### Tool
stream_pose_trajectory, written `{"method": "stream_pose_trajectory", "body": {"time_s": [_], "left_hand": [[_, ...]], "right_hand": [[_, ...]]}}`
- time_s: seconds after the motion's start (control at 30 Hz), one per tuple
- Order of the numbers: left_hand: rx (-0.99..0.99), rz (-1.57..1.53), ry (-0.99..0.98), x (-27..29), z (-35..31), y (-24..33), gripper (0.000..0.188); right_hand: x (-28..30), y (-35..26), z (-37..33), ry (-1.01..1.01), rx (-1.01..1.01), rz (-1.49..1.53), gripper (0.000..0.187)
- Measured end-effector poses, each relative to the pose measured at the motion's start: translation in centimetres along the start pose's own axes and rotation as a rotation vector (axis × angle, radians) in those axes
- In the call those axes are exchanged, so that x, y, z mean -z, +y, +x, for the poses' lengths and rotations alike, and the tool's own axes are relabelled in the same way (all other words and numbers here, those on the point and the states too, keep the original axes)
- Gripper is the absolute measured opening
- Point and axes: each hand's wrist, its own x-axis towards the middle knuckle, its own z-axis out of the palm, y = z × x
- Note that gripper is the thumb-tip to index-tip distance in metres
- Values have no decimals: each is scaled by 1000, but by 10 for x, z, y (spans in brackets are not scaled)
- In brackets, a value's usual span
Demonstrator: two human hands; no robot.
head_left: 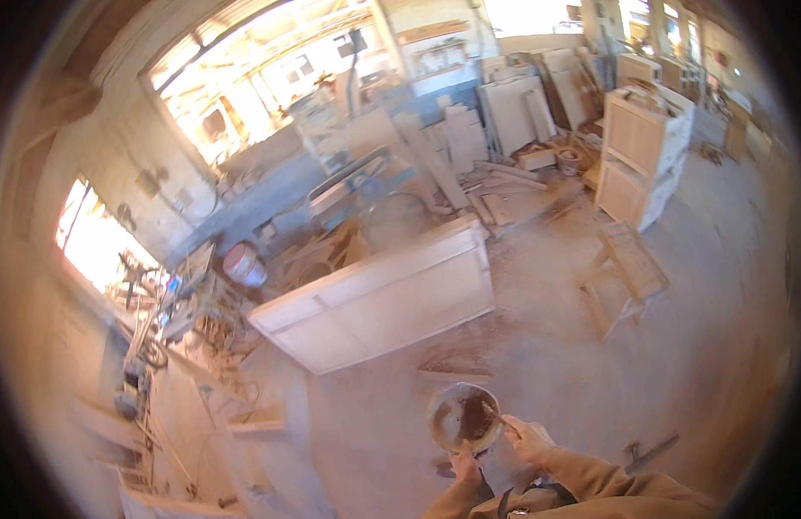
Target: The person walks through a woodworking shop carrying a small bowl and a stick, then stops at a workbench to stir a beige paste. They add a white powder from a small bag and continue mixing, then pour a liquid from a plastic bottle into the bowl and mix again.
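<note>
1. The right grip (528, 439) is closed around a thin stick-like tool (497, 416), whose far end reaches over the bowl's edge to the dark contents; whether it is a brush or a plain stick is too small to tell.
2. The left grip (465, 464) clasps the near side of the round bowl (434, 426), thumb up at the rim; the fingers beneath are hidden.
3. The bowl thus lies just ahead of the left grip and to the left of the right grip, its open top facing up.
4. Inside, a dark brown mass (475, 422) covers part of the bowl, with paler patches on the left. The working of this mass appears to be under way: bowl and tool are both in hand, while taking the tool out is not yet done. How much mixing or scooping is left cannot be told.
5. Beyond the bowl, a wood strip (455, 377) lies on the floor (539, 368), and farther off stands a pale wooden cabinet (392, 298), with no dark coating visible on it.
</note>
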Motion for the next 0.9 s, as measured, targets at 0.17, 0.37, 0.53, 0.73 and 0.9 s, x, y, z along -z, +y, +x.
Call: {"method": "stream_pose_trajectory", "body": {"time_s": [0.17, 0.37, 0.53, 0.73, 0.9], "left_hand": [[149, 208, -136, -81, -44, -44, 41], [346, 412, -323, -167, -78, -92, 41], [440, 518, -479, -223, -83, -121, 42], [467, 524, -570, -317, -113, -120, 40], [428, 732, -674, -393, -88, -144, 40]], "right_hand": [[80, 56, -70, 248, -100, 88, 39], [144, 102, -148, 539, -267, 149, 36], [186, 117, -182, 655, -415, 354, 34], [228, 132, -182, 795, -427, 277, 36], [279, 153, -178, 813, -538, 289, 39]]}}
